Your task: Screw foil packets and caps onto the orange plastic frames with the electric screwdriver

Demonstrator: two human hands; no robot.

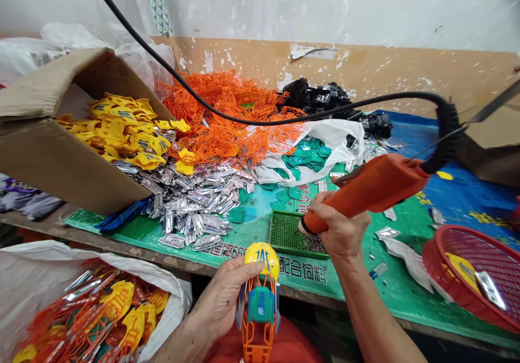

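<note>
The left grip (227,298) is clenched round a plastic toy car (260,303), while the right grip (337,227) clenches an orange corded tool (365,192), a green tray (286,233) at its 9 o'clock on the bench (390,238).

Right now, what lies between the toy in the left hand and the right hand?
The head view shows a green perforated tray with small metal bits between the toy and right hand.
</note>
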